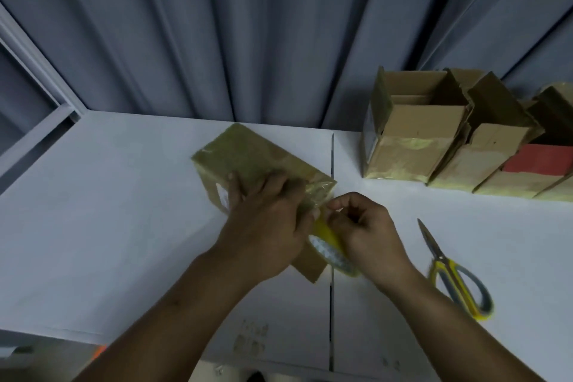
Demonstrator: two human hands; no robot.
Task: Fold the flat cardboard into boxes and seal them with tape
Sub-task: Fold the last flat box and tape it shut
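Now left hand (pixel 266 223) grips taped box (pixel 248 152); right hand (pixel 366 229) clenched round tape roll (pixel 328 246).

**What we cannot make out at the desk**

Our left hand (pixel 266 223) grips over the near end of the box (pixel 248 152) and hides it. Our right hand (pixel 366 226) curls round the tape roll (pixel 328 245) and covers most of it; where the strip leaves the roll is a blur. We cannot read the pale label (pixel 223 195) on the box's side. The right edge cuts off the last open box (pixel 558 170) in the row, and the faint marks (pixel 251 338) on the desk (pixel 124 226) are too small for us to read.
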